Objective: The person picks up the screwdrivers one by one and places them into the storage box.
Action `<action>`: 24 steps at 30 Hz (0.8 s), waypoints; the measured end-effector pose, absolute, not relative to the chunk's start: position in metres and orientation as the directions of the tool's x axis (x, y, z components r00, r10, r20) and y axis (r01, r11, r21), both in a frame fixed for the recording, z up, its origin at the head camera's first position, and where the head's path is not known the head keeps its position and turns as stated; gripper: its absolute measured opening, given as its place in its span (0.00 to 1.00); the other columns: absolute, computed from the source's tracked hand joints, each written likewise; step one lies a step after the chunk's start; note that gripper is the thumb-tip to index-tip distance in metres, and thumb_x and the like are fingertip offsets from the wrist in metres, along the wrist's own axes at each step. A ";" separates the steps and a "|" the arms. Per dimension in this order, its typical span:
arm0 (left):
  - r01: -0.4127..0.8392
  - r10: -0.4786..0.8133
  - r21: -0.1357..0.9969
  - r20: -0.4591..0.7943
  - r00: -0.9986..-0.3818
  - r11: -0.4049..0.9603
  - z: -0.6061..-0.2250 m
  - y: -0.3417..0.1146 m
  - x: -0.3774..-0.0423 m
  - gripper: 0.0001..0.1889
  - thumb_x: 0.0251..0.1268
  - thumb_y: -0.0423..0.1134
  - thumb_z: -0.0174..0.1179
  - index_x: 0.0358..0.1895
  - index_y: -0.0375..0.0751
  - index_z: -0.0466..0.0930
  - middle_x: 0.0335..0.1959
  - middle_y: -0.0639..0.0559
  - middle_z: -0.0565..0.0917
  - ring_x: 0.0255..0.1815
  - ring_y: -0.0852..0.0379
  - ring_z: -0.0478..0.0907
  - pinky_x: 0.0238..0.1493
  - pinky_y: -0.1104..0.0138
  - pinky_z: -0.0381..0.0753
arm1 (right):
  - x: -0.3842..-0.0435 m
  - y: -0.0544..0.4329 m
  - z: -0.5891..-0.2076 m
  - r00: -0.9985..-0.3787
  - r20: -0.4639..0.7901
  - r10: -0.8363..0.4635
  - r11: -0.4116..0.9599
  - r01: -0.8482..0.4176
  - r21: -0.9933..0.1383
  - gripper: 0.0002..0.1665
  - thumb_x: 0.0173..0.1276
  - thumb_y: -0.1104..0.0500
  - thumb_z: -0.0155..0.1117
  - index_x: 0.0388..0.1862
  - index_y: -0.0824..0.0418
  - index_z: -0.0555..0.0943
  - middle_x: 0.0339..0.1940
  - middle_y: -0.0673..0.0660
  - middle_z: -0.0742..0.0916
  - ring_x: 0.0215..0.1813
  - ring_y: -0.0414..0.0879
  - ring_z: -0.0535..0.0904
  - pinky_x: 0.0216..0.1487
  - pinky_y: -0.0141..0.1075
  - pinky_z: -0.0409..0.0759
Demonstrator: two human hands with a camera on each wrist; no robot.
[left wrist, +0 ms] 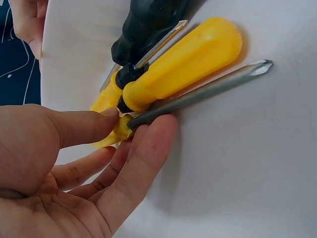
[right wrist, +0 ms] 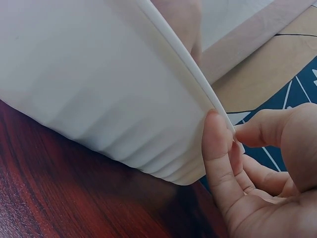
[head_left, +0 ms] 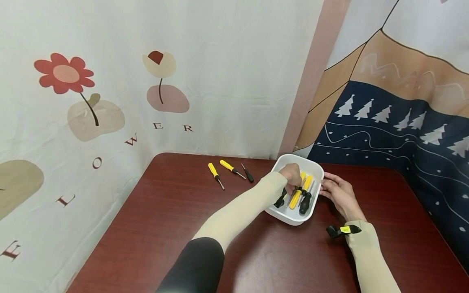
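Observation:
In the head view a white plastic basin (head_left: 318, 167) stands on the table with several yellow and black screwdrivers inside. My left hand (head_left: 292, 174) reaches down into it. The left wrist view has the thumb and fingers of that hand pinching a yellow-handled screwdriver (left wrist: 198, 99) where handle meets shaft; its bare tip points away from the palm. Beside it lie another yellow screwdriver (left wrist: 185, 62) and a black-handled screwdriver (left wrist: 146, 29). My right hand (head_left: 340, 196) is at the basin's right side. In the right wrist view its thumb and index finger pinch the rim (right wrist: 198, 74).
Left of the basin on the dark red-brown table (head_left: 154, 219) lie two yellow-handled screwdrivers, one nearer (head_left: 215, 175) and one farther (head_left: 231, 168), plus a small black screwdriver (head_left: 248, 174). Printed curtains (head_left: 234, 81) hang behind the table's far edge.

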State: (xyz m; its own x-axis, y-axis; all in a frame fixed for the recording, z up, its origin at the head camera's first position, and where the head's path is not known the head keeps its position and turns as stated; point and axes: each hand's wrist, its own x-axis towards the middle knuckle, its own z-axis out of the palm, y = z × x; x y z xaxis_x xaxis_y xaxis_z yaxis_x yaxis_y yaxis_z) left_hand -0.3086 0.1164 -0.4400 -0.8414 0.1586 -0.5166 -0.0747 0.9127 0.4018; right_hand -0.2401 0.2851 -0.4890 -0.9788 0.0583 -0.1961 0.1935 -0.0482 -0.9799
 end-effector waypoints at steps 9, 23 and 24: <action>-0.085 0.164 0.412 -0.533 -0.830 0.907 -0.440 0.115 -0.309 0.10 0.72 0.40 0.64 0.49 0.41 0.77 0.29 0.45 0.84 0.33 0.52 0.91 0.29 0.67 0.88 | -0.240 0.285 -0.489 -0.978 -0.204 0.048 -0.067 0.201 -0.977 0.35 0.76 0.66 0.58 0.78 0.71 0.60 0.36 0.43 0.87 0.35 0.34 0.82 0.40 0.27 0.86; -0.100 0.169 0.430 -0.544 -0.822 0.897 -0.437 0.111 -0.310 0.17 0.71 0.47 0.65 0.55 0.45 0.75 0.34 0.49 0.81 0.25 0.55 0.84 0.34 0.66 0.89 | -0.240 0.286 -0.490 -0.974 -0.218 0.054 -0.064 0.214 -0.975 0.34 0.76 0.65 0.59 0.78 0.69 0.61 0.36 0.42 0.87 0.36 0.34 0.83 0.41 0.27 0.86; -0.094 0.170 0.430 -0.536 -0.827 0.898 -0.437 0.111 -0.309 0.17 0.71 0.48 0.65 0.55 0.46 0.75 0.35 0.50 0.80 0.26 0.55 0.84 0.36 0.66 0.89 | -0.240 0.286 -0.490 -0.974 -0.221 0.056 -0.067 0.217 -0.974 0.34 0.76 0.65 0.59 0.77 0.69 0.62 0.36 0.43 0.87 0.36 0.34 0.83 0.41 0.27 0.86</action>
State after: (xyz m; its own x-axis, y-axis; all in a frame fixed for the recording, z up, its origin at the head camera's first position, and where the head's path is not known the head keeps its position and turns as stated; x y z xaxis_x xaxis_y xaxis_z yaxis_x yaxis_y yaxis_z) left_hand -0.3090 0.1108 -0.4367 -0.8267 0.1704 -0.5362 -0.0939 0.8978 0.4302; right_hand -0.2404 0.2860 -0.4899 -0.9737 0.0556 -0.2211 0.2173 -0.0670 -0.9738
